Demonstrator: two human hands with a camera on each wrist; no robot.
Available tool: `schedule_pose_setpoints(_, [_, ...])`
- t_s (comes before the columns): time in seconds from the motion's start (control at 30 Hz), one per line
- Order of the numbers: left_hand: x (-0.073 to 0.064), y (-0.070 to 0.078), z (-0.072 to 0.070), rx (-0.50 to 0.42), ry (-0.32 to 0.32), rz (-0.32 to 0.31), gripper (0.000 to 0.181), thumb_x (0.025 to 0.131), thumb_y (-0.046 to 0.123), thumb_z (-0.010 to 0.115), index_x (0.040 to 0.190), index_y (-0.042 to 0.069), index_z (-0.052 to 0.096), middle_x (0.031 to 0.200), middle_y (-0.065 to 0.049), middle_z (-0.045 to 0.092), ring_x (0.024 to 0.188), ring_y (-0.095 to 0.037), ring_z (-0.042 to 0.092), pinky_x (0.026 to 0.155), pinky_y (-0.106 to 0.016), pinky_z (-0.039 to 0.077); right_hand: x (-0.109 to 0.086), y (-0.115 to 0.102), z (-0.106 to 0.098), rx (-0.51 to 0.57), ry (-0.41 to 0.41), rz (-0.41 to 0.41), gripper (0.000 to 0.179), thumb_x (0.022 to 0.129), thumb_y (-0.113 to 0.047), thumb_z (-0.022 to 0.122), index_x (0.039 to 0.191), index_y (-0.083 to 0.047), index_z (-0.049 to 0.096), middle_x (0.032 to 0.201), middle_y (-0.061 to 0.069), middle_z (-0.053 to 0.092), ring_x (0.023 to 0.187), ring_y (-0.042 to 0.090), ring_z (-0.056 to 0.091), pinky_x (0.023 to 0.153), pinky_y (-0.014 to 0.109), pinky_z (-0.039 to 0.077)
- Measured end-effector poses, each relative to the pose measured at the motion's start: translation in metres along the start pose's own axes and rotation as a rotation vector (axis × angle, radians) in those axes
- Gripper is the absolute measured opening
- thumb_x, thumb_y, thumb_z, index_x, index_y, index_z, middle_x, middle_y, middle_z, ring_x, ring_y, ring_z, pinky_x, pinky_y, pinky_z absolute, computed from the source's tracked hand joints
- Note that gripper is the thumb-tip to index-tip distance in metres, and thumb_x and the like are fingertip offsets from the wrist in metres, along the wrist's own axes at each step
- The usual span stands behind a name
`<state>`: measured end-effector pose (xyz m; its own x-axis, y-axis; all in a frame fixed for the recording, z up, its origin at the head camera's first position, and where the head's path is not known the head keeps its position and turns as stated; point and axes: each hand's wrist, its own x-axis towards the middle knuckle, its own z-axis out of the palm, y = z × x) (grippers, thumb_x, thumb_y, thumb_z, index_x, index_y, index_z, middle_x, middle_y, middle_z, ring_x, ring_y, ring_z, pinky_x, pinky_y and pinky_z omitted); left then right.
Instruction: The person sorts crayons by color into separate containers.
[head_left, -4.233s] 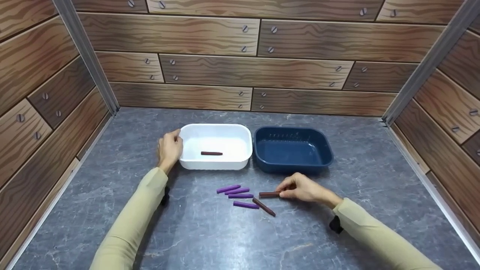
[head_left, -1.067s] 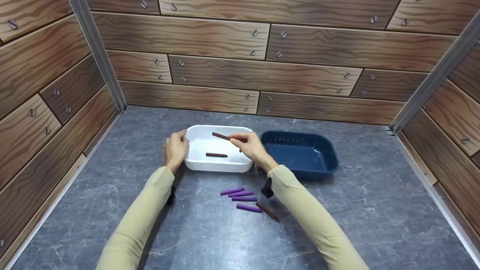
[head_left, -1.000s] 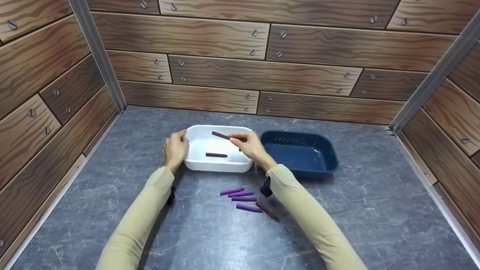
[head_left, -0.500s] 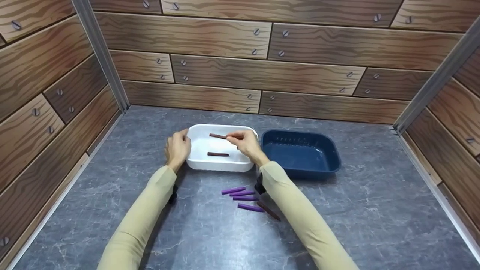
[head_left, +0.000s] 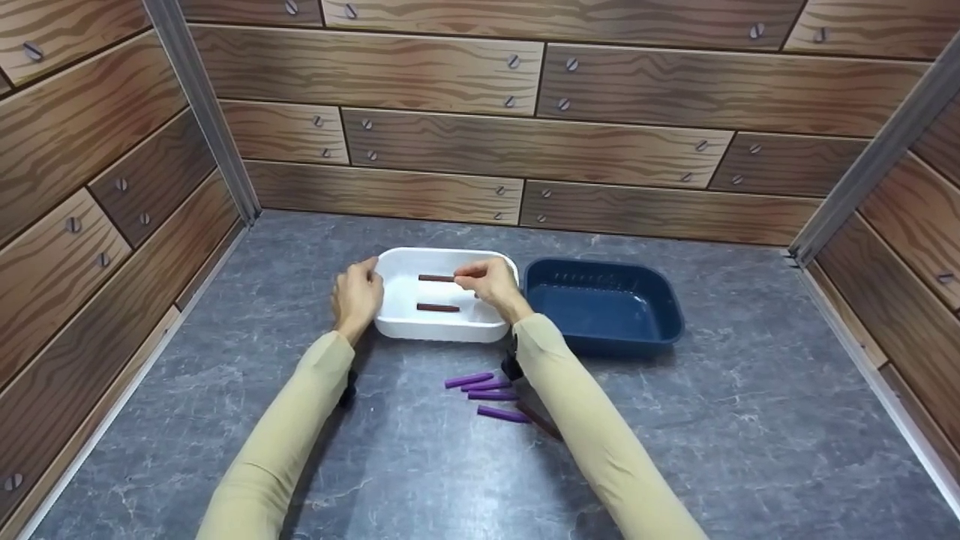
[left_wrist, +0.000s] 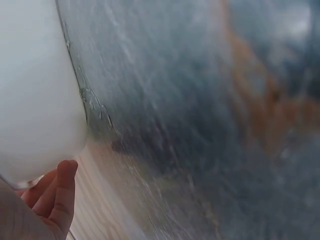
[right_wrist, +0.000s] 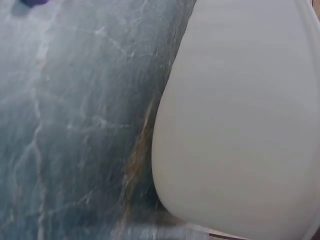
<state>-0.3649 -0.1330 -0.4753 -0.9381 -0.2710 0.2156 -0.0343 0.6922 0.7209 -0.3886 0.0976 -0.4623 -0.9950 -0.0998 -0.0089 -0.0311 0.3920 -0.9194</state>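
Seven crayons counted. Judged by their lie, the work in hand is partway along: two of three browns are within tray walls, and the third brown and all four purples are outside.

Entries, left to right:

– Left hand (head_left: 357,295): clamped on the left end of the white tray, fingers bent against the outer wall in the left wrist view.

– White tray (head_left: 441,331): rounded corners. Contents: front brown crayon (head_left: 438,307), lying loose on the floor, near side; rear brown crayon (head_left: 435,278), farther in, roughly parallel. Whether the latter touches the floor cannot be told.

– Purple crayons, four (head_left: 469,380) (head_left: 486,386) (head_left: 493,395) (head_left: 503,414): on the tabletop (head_left: 390,465), near side of the white tray; three bunched, one slightly nearer.

– Right hand (head_left: 491,285): over the tray's right half, thumb and fingers together, pinching the rear brown crayon by its right end.

– Outlying brown crayon (head_left: 537,419): on the tabletop, slanted, partly hidden by the right sleeve (head_left: 592,435).

– Navy tray (head_left: 622,347): just beside the white tray, right; short pale marks along its far inner wall.
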Motion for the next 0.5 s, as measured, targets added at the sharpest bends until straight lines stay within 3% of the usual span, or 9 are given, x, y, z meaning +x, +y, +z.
schedule_pose_setpoints(0.37, [-0.0020,-0.0016,0.0010,-0.007,-0.009,-0.007,0.042,0.096,0.016,0.047,0.135,0.017,0.061,0.132,-0.007,0.064,0.120,-0.031,0.061,0.092,-0.052,0.048,0.0007,0.0027,0.0045,-0.049,-0.039,0.098,0.016,0.086,-0.010,0.075,0.101,-0.005,0.078,0.096,0.007,0.075,0.075,0.008,0.060,0.073,0.030,0.054])
schedule_pose_setpoints(0.5, [-0.0005,-0.0009,0.0011,0.003,0.000,0.004,0.042,0.095,0.016,0.047,0.134,0.016,0.062,0.131,-0.008,0.065,0.118,-0.032,0.062,0.091,-0.052,0.048,0.0013,0.0028,0.0059,-0.051,-0.040,0.115,0.015,0.084,-0.010,0.076,0.099,-0.006,0.078,0.091,0.004,0.074,0.071,0.009,0.058,0.067,0.027,0.052])
